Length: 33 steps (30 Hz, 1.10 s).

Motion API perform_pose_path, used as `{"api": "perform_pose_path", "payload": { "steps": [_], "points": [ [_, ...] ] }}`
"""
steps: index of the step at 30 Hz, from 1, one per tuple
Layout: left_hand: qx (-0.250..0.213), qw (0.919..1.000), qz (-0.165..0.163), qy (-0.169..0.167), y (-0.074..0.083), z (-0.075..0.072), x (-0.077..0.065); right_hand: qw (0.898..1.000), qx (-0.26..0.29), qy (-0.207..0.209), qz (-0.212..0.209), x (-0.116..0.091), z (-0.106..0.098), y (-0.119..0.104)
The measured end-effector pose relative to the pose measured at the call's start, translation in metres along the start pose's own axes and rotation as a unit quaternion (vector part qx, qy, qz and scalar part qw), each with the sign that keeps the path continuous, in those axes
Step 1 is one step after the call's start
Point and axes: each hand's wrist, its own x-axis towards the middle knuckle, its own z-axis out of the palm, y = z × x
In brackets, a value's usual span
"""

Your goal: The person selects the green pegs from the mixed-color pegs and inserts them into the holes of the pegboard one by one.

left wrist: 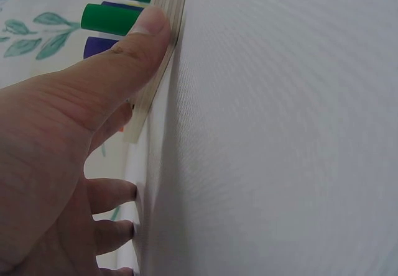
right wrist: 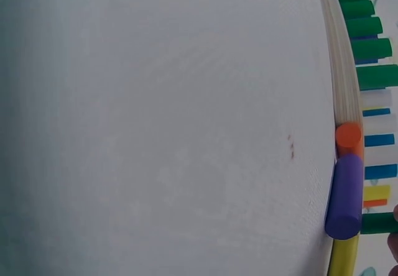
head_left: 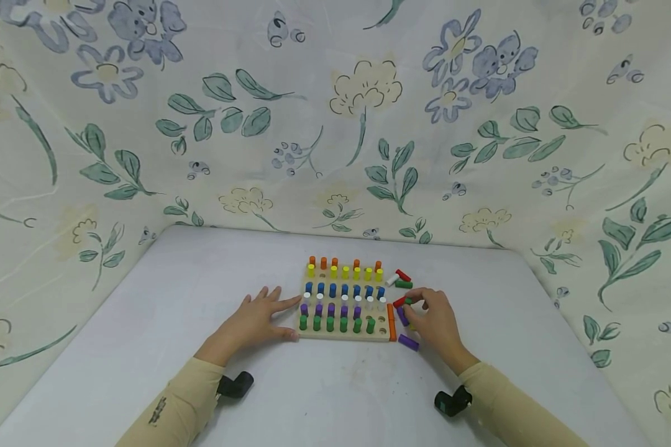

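Observation:
A wooden pegboard [head_left: 343, 336] stands on the white table with rows of orange, yellow, blue, white, purple and green pegs upright in its holes. At its left edge my left hand [head_left: 255, 323] has its fingers spread; the thumb [left wrist: 149, 24] and forefinger touch the board's side. To the right of the board, my right hand [head_left: 437, 320] pinches a green peg [right wrist: 378, 223] between thumb and fingertips. Beside those fingertips lies a red peg [head_left: 399, 302]. A purple peg [right wrist: 345, 195] and a yellow peg [right wrist: 344, 257] lie close by, partly under the hand in the head view.
Along the board's right side lie orange pegs [head_left: 391, 323]. Another purple peg [head_left: 409, 342] lies nearer the front. Loose red, white and green pegs [head_left: 404, 285] sit at the board's back right corner. Floral cloth [head_left: 335, 124] hangs behind the table.

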Motion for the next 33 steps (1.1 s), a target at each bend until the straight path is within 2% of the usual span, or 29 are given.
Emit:
{"api": "perform_pose_path", "payload": {
  "steps": [6, 15, 25, 33],
  "points": [
    [-0.002, 1.0, 0.001, -0.001, 0.0, 0.0, 0.0002, 1.0, 0.004, 0.0, -0.004, -0.0022, 0.0014, -0.0012],
    [-0.001, 1.0, 0.001, -0.004, 0.0, 0.0004, -0.0003, 0.998, 0.008, 0.007, -0.055, -0.0031, 0.005, -0.0005],
    [-0.003, 1.0, 0.005, -0.002, 0.0003, 0.0, -0.0012, 0.997, 0.011, 0.002, -0.072, -0.0048, 0.0057, -0.0025],
    [-0.002, 1.0, 0.005, -0.001, 0.0009, -0.0003, -0.001, 0.996, 0.019, -0.024, -0.087, -0.0054, 0.0043, -0.0054]
  ]
}}
